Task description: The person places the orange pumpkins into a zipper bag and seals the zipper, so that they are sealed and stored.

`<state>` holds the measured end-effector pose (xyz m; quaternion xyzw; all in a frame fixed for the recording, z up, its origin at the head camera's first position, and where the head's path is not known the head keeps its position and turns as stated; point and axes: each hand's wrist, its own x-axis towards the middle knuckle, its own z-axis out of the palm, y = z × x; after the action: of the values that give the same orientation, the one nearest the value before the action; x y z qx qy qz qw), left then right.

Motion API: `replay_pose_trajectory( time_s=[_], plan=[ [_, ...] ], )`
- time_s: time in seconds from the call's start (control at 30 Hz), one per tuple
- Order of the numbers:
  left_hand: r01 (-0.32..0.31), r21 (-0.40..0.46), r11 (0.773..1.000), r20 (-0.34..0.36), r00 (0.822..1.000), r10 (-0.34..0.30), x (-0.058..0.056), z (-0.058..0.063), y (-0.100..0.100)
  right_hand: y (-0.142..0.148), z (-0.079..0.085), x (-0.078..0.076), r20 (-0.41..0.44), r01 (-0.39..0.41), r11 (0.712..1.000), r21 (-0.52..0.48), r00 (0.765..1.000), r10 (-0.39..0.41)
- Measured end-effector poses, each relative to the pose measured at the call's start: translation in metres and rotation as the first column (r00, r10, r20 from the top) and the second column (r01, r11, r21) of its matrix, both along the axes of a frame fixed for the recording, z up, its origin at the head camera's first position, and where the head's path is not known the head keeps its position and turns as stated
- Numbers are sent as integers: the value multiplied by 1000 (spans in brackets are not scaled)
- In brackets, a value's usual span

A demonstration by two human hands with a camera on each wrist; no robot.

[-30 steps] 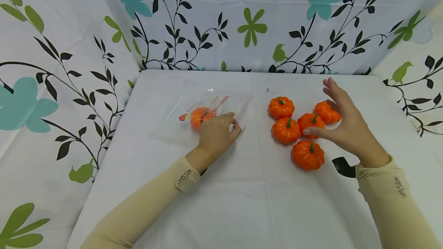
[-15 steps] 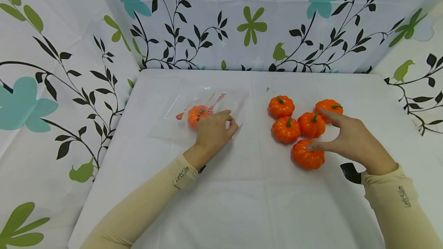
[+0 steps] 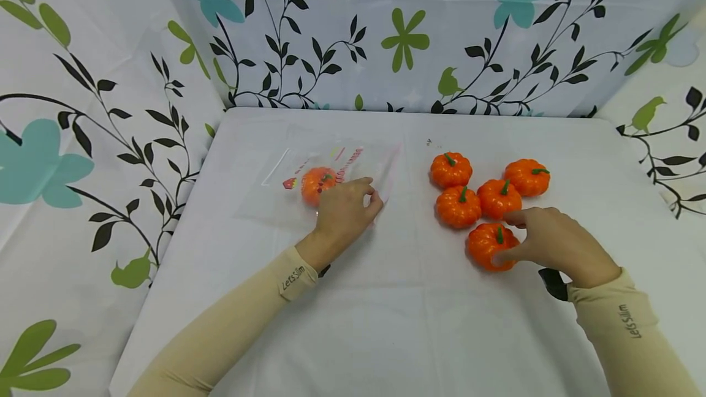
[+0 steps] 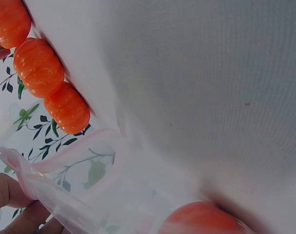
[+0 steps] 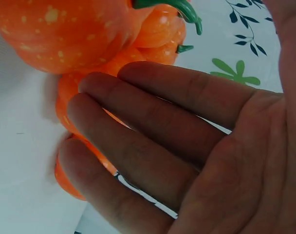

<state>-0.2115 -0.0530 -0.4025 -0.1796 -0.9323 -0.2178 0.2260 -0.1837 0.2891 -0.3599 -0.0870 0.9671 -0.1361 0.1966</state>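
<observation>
On the left of the table lies a clear plastic bag [image 3: 270, 192] with pink and red print. One small orange pumpkin [image 3: 314, 185] is inside it. My left hand [image 3: 343, 210] pinches the bag's edge near its mouth; the left wrist view shows fingers [image 4: 31, 217] on the pink-tinted rim. My right hand [image 3: 557, 244] is at the nearest loose pumpkin [image 3: 488, 247], thumb in front of its right side. In the right wrist view the fingers [image 5: 138, 151] are extended beside that pumpkin [image 5: 65, 34], not curled round it. Contact cannot be told.
Behind the nearest pumpkin are more loose ones: a middle pumpkin [image 3: 499, 199], a left pumpkin [image 3: 458, 207], a far-left pumpkin [image 3: 450, 170] and a far-right pumpkin [image 3: 526, 177]. Patterned curtains [image 3: 331, 29] border the white table [image 3: 386, 323] at the back and sides.
My right hand has come down and toward me, from above the far-right pumpkin to the nearest one. That far-right pumpkin is now uncovered. The left hand keeps its pinch on the bag.
</observation>
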Motion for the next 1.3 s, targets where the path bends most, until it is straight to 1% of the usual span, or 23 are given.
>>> replay_pose_trajectory(
  time_s=[0.23, 0.33, 0.47, 0.53, 0.63, 0.7, 0.77, 0.83, 0.93, 1.03, 1.1, 1.17, 1.3],
  plan=[
    [17, 18, 1000, -1, 1000, -17, 0, -3, 0, -5, -13, -1, 23, -42, 999, 4, 999, 42],
    [27, 26, 999, -6, 1000, -27, -1, -4, -1, -8, -15, -1, 21, -66, 998, -9, 998, 66],
    [35, 29, 999, -14, 999, -35, 0, -5, -1, -13, -12, -1, 40, -125, 988, -87, 991, 129],
    [37, 27, 999, -15, 999, -37, 0, -5, -1, -17, -10, -1, 57, -166, 974, -155, 983, 176],
    [39, 29, 999, -24, 999, -38, 1, -5, -1, -24, -9, -2, 53, -220, 943, -249, 969, 241],
    [38, 31, 999, -35, 999, -37, 1, -5, -1, -30, -8, -3, 31, -250, 921, -299, 962, 271],
    [39, 36, 999, -45, 998, -38, 2, -5, -1, -37, -5, -5, 8, -265, 903, -339, 959, 284],
    [39, 41, 998, -49, 998, -37, 3, -6, -1, -44, -2, -9, -8, -256, 888, -381, 962, 274],
    [44, 55, 998, -48, 998, -41, 4, -8, -2, -56, 2, -14, -55, -235, 881, -411, 971, 234],
    [44, 71, 996, -55, 998, -41, 4, -8, -2, -69, 2, -23, -131, -207, 892, -401, 977, 168],
    [49, 85, 995, -63, 997, -44, 5, -8, -3, -79, 0, -29, -178, -189, 903, -385, 976, 128],
    [54, 94, 994, -71, 996, -47, 5, -7, -4, -88, -4, -34, -206, -159, 912, -378, 975, 84],
    [68, 107, 992, -75, 995, -60, 6, -6, -5, -107, -16, -42, -211, -110, 899, -423, 977, 21]
  ],
)
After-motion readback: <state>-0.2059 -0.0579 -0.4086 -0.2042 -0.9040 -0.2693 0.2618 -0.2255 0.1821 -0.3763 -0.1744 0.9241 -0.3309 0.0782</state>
